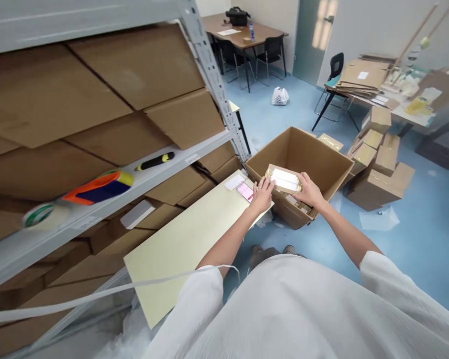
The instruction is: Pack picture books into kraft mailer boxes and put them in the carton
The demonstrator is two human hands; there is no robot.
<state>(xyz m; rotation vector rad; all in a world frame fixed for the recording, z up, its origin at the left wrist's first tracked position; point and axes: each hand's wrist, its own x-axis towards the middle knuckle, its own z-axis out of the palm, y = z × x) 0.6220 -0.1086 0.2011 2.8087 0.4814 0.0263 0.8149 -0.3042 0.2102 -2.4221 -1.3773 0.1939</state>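
In the head view, a person in a white shirt (303, 309) stands before me. The left hand (262, 193) curls at the near left corner of a small, flat brown cardboard box with a white label (284, 179); the right hand (310, 190) grips its other end, probably to keep it level. A large, open brown cardboard carton (318, 157) gapes beneath both hands. Beside the left hand, a pink-screened phone (248, 193) lies on a pale yellow rectangular surface (179, 249). Further left, a loaded grey metal shelf (209, 139) hems in that side; beyond the right hand, stacked brown boxes (377, 187) obstruct the blue floor (430, 209).
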